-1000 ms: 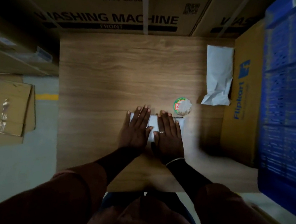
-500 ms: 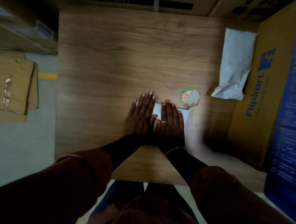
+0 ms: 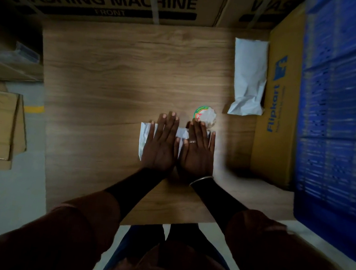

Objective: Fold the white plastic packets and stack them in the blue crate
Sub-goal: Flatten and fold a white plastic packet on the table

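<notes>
Head view, looking down. Pressed flat on the wooden worktop (image 3: 112,76), toward its near edge: a white plastic packet (image 3: 144,137), long axis running left to right, left end poking out past the left grip (image 3: 161,143), a white strip showing between the two grips. Left grip and right grip (image 3: 197,153) side by side, both spread wide, fingers straight, palms down on the packet, closed round nothing. Just beyond the right grip, a round green-rimmed lid (image 3: 205,115); touching or not, cannot tell. Farther back on the right, a second white packet (image 3: 249,76), long axis front to back, lying beside a Flipkart carton (image 3: 275,129). Past that carton, the blue crate (image 3: 343,111), well to the right, so nearer the right grip. Probably a crease being flattened; stacking not yet done, and likely calling for a rightward carry over the carton.
</notes>
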